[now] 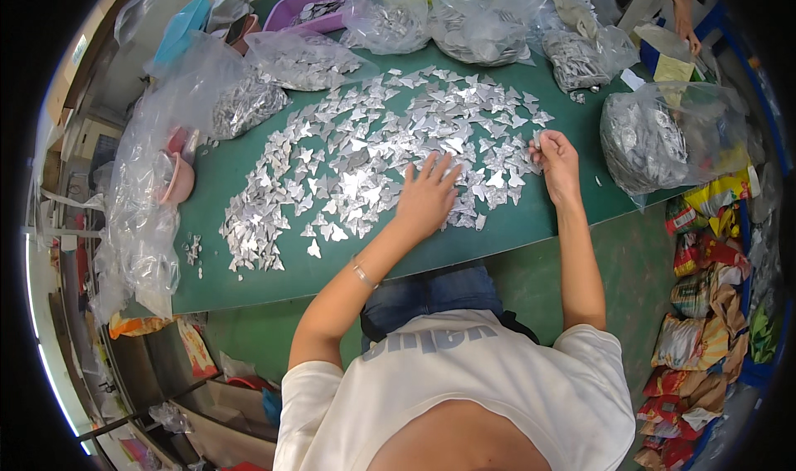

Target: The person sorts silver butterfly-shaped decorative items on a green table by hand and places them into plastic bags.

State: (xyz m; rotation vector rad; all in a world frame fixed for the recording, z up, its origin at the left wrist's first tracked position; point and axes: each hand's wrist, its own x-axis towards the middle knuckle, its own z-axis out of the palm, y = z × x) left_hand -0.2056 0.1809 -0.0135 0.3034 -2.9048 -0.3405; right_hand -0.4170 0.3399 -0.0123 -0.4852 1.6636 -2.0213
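Observation:
Many small, flat, silver metal pieces (356, 143) with pointed, irregular outlines lie spread over the green tabletop (531, 247). My left hand (429, 196) rests among them near the middle, palm down, its fingers spread and touching the pieces. At the right edge of the spread, my right hand (557, 162) is closed in a pinch, thumb against fingers. A small silver metal piece (537, 140) shows at its fingertips, partly hidden by them.
Clear plastic bags of silver pieces (651, 143) line the table's far and right sides. A purple tray (286, 11) stands at the back, a pink cup (177, 181) at the left. Another person's hand (686, 31) shows at the far right. Colourful packages (688, 338) lie piled at the right.

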